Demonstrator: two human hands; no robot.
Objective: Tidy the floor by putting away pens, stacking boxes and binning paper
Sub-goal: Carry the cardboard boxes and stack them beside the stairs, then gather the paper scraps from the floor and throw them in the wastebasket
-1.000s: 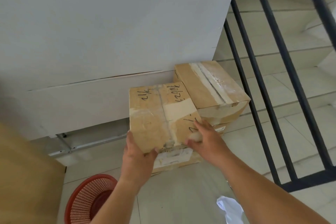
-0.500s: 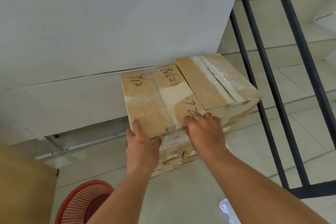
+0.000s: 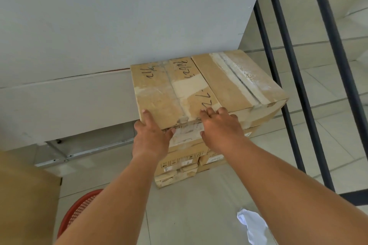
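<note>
A taped cardboard box with handwritten marks point(image 3: 171, 89) sits on top of a stack of boxes point(image 3: 185, 161) against the wall. Beside it on the right lies a second cardboard box point(image 3: 239, 83) at the same height. My left hand point(image 3: 151, 135) grips the marked box's near left corner, thumb on top. My right hand point(image 3: 219, 125) holds its near right edge, fingers spread over the top. A crumpled white paper point(image 3: 252, 223) lies on the tiled floor at the lower right.
A red mesh basket point(image 3: 79, 209) stands on the floor at the lower left, beside a brown board point(image 3: 25, 195). Black stair railing bars point(image 3: 294, 77) rise at the right, with steps beyond. A metal rail point(image 3: 83, 149) runs under the white wall panel.
Both hands carried the marked box forward and set it down on the stack, flush against the wall and next to the other box.
</note>
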